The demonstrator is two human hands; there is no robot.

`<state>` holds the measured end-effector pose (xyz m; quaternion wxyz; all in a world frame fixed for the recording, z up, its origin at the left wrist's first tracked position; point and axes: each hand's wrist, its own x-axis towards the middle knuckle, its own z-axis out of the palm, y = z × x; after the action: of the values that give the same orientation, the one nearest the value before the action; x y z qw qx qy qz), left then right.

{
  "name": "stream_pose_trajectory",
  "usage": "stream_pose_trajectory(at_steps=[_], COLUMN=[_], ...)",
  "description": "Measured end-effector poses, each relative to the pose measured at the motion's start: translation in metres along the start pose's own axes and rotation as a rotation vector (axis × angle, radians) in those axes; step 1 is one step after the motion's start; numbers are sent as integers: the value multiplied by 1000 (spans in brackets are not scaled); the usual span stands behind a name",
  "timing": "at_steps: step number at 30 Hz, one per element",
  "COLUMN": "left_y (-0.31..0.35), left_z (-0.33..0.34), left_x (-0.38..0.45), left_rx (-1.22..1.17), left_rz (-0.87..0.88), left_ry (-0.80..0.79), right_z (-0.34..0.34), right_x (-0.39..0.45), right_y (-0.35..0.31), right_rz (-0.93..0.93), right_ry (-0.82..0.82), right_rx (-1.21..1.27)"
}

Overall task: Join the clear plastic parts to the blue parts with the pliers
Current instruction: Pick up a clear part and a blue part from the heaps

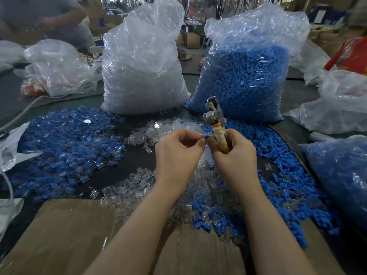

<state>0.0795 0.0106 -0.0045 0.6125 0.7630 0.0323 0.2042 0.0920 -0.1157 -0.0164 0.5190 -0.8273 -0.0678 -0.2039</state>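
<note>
My right hand [234, 153] grips the tape-wrapped handle of the pliers [215, 120], whose metal head points up and away from me. My left hand [178, 149] pinches a small blue part [206, 137] at its fingertips, right beside my right thumb. A clear part seems to hang below the two hands, but I cannot tell which hand holds it. Loose clear parts [147, 135] lie under and beyond my hands. Loose blue parts [278, 175] spread out to the right. A heap of joined blue-and-clear pieces [69, 143] lies on the left.
A tall bag of clear parts [143, 66] and a tall bag of blue parts [246, 76] stand at the back. More plastic bags sit at the left [59, 66] and right [341, 100]. Flat cardboard [69, 235] covers the near edge. A person sits at the far left.
</note>
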Motion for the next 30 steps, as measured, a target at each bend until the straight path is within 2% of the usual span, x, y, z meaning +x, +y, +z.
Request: stream_pose_trajectory(at_steps=[11, 16, 22, 30], left_y=[-5, -7, -3, 0], left_z=[2, 0, -5, -10], left_x=[0, 2, 7, 7], left_rx=[54, -75, -288, -277], left_rz=[62, -19, -26, 77], left_ry=[29, 30, 57, 54], right_z=[-4, -9, -22, -22], right_x=[3, 4, 5, 3], right_y=[2, 1, 7, 3], right_rz=[14, 90, 121, 102], right_ry=[-132, -214, -364, -486], right_rx=[42, 124, 51, -18])
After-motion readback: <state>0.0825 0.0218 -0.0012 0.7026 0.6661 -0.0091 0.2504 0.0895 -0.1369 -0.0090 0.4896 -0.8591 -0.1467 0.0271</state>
